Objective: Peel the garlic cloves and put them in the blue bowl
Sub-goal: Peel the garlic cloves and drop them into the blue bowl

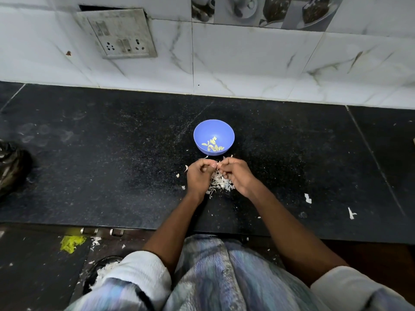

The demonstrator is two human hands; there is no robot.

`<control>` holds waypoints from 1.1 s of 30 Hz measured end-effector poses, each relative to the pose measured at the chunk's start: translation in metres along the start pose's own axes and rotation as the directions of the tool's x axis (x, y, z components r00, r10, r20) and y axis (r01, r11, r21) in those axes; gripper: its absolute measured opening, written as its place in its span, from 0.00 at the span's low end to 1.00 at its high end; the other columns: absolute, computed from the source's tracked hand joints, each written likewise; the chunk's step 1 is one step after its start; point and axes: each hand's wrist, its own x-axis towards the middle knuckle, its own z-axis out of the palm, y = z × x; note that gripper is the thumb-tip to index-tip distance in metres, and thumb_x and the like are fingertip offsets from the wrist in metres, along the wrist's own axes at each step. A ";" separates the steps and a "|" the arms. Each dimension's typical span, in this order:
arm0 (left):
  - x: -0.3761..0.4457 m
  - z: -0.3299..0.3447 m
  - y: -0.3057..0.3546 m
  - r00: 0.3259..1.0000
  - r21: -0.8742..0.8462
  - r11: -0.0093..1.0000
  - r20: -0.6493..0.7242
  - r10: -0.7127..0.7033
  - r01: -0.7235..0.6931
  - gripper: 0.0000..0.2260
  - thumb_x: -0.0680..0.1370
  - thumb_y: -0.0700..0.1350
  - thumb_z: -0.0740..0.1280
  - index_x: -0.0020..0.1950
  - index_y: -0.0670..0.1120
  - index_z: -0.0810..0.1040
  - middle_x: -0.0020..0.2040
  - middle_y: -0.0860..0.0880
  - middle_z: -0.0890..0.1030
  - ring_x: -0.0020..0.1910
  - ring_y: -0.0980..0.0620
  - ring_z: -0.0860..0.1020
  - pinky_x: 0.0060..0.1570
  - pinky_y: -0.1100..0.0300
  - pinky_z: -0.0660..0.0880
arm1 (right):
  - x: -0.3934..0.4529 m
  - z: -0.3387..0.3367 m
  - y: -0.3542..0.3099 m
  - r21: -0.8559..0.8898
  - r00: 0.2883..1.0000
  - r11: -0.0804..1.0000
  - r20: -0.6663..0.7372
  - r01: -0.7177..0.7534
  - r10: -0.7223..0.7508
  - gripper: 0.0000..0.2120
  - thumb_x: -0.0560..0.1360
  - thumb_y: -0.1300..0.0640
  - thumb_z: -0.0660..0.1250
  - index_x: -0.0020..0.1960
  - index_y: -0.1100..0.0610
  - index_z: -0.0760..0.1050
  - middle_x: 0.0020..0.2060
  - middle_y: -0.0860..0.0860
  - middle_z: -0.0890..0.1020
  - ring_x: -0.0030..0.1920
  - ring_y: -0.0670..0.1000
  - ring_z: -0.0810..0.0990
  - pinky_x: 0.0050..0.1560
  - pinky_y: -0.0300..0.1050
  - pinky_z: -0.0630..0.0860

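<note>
Left hand [198, 175] & right hand [235, 173], fingers curled, pinch a barely visible garlic clove [217, 164] btwn them above peel pile [221, 184], just beside blue bowl [214, 129] holding peeled cloves [213, 145].

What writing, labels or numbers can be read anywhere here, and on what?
None can be read.
Switch and socket plate on the wall: grimy, no legible marking.
Picture tiles above: images only, no words.
Blue bowl: plain, no label.
</note>
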 end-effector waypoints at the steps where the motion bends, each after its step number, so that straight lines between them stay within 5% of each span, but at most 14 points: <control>1: 0.000 -0.002 0.001 0.997 0.042 0.996 0.009 0.079 -0.079 0.04 0.80 0.34 0.72 0.50 0.39 0.86 0.44 0.43 0.88 0.41 0.50 0.84 0.45 0.58 0.82 | 0.000 -0.001 -0.001 0.077 0.999 0.997 0.034 -0.032 0.030 0.07 0.79 0.70 0.65 0.44 0.63 0.77 0.32 0.53 0.77 0.34 0.46 0.73 0.36 0.37 0.70; 7: 0.002 -0.006 0.005 0.975 0.123 0.967 0.043 0.217 -0.221 0.05 0.79 0.32 0.72 0.51 0.40 0.87 0.45 0.47 0.88 0.43 0.57 0.85 0.48 0.64 0.80 | 0.000 0.001 -0.002 0.308 0.983 0.935 0.096 -0.176 0.154 0.08 0.81 0.68 0.63 0.45 0.61 0.78 0.34 0.52 0.78 0.35 0.46 0.73 0.34 0.35 0.72; 11: 0.004 -0.007 -0.005 0.996 -0.042 0.996 0.013 0.083 -0.082 0.06 0.79 0.34 0.74 0.54 0.41 0.87 0.48 0.43 0.89 0.47 0.49 0.86 0.52 0.54 0.83 | 0.001 -0.001 -0.001 0.118 0.994 0.988 0.053 -0.100 0.094 0.06 0.81 0.67 0.64 0.49 0.63 0.79 0.35 0.54 0.79 0.35 0.47 0.75 0.36 0.38 0.73; 14: 0.002 -0.006 -0.006 1.000 -0.112 0.994 0.003 0.014 -0.013 0.07 0.80 0.33 0.72 0.56 0.39 0.86 0.50 0.41 0.88 0.47 0.49 0.85 0.51 0.56 0.83 | 0.001 -0.002 0.000 0.011 1.000 1.000 -0.005 -0.020 0.020 0.06 0.81 0.67 0.65 0.54 0.66 0.80 0.38 0.55 0.80 0.35 0.46 0.76 0.37 0.38 0.73; 25: 0.005 -0.006 -0.009 1.000 0.051 0.999 0.007 -0.018 0.018 0.02 0.80 0.37 0.74 0.51 0.41 0.87 0.39 0.47 0.87 0.37 0.54 0.82 0.41 0.60 0.80 | -0.002 -0.002 0.001 -0.245 0.997 0.968 -0.038 0.060 -0.072 0.05 0.81 0.64 0.66 0.50 0.62 0.81 0.37 0.53 0.82 0.34 0.45 0.76 0.33 0.39 0.70; 33: 0.007 0.003 -0.008 0.965 -0.153 0.953 0.038 -0.259 0.261 0.13 0.86 0.35 0.62 0.46 0.41 0.83 0.35 0.48 0.83 0.33 0.55 0.78 0.38 0.66 0.79 | -0.002 -0.003 0.001 -0.319 0.999 0.947 -0.017 0.030 -0.037 0.06 0.79 0.66 0.64 0.49 0.62 0.80 0.33 0.52 0.80 0.32 0.47 0.76 0.30 0.40 0.70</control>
